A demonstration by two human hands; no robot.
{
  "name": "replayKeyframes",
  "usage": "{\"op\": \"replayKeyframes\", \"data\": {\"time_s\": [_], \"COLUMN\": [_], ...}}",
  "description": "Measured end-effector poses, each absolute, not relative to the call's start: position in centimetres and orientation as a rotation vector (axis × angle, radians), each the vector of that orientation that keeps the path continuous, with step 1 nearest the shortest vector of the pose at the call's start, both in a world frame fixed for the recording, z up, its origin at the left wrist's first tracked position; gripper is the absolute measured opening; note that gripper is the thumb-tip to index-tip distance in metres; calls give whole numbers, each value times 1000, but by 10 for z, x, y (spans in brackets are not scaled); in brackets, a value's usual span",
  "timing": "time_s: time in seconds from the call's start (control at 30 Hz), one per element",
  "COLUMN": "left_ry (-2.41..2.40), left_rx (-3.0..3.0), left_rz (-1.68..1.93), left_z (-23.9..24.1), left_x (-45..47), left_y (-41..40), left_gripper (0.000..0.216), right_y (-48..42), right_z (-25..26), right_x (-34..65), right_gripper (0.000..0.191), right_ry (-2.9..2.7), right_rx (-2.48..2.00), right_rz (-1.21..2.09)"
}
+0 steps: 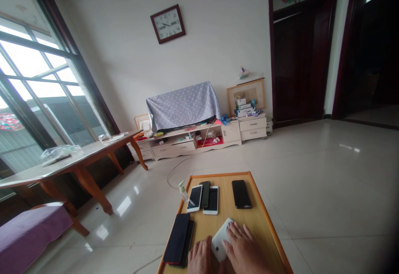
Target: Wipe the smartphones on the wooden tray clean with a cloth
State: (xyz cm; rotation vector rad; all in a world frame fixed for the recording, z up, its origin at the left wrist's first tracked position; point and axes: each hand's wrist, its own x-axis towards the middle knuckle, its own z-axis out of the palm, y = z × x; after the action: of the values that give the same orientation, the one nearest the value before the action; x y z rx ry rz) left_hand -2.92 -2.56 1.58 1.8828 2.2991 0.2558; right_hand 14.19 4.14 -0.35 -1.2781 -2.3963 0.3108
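Note:
A white smartphone (pixel 220 240) lies back up and slanted at the near end of a small wooden table (pixel 215 228). My left hand (pixel 200 257) is curled against its lower left edge, fingers bent and close together. Across its upper right part lies my right hand (pixel 245 247), with the fingertips over the top end and the thumb on the back. Whether anything thin is under those fingers I cannot make out. To the left, a large dark smartphone (pixel 177 238) partly covers another dark phone (pixel 190 240).
Farther up the table are a white phone (pixel 195 198), a dark phone (pixel 205 194), another white-framed phone (pixel 211 201) and a black phone (pixel 242 194). A pump bottle (pixel 183 192) stands at the left edge. A long table (pixel 93 151) and a TV cabinet (pixel 174 147) stand beyond.

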Motion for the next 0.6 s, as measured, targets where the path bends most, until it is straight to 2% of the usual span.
{"op": "replayKeyframes", "data": {"time_s": [0.23,0.47,0.6], "left_ry": [2231,2297,2282], "left_rx": [1821,1848,1859], "left_rz": [86,267,289], "left_z": [10,18,18], "left_x": [-43,-29,-30], "left_y": [-21,-26,-26], "left_gripper": [62,63,64], "right_y": [22,33,32], "right_z": [-42,-7,-4], "right_x": [120,147,149], "right_gripper": [51,56,60], "right_ry": [-2561,-2433,-2428], "right_rx": [-904,-1317,-1391], "right_rz": [358,422,469]}}
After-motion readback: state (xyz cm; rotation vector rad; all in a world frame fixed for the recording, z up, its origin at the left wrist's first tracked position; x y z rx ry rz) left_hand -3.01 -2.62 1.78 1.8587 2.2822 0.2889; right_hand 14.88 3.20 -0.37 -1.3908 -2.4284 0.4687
